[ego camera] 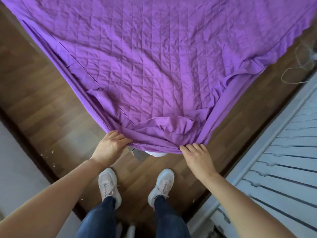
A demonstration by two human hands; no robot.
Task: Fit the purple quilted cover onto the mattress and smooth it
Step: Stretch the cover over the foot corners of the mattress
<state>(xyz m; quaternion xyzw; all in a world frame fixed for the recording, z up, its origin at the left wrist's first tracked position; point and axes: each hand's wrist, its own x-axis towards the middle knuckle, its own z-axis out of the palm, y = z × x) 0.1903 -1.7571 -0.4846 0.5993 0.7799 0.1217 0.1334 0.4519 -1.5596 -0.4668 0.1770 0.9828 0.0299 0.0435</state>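
A: The cover (pixel 154 57) takes the whole far half. It's purple, quilted in squares and creased all over, spread across the bed. Its plain skirt hangs down both sides and meets at the near corner.

B: Round it is the floor (pixel 42 103), brown wood boards left and right of that corner.

A: Near right there's a pale slatted panel (pixel 283 160) in a frame. Near left, a light wall (pixel 17 169) with a dark skirting (pixel 34 150) at its foot.

B: Hands now. The left hand (pixel 109 145) is at the near corner, fingers curled over the hem and gripping fabric. The right hand (pixel 197 155) is a little to its right, fingers hooked into the bunched hem and pinching it.

A: The corner between them sits loose, with a rumpled flap folded back on top. A sliver of white mattress (pixel 157 154) peeks out below the hem.

B: Dark jeans (pixel 96 219), and pale shoes (pixel 108 184) on the boards, toes toward the bed.

A: Far right, a thin cord (pixel 298 66) loops on the floor beside the skirt's edge.

B: Smallest of all, crumbs (pixel 52 151) scattered on the left boards near the skirting.
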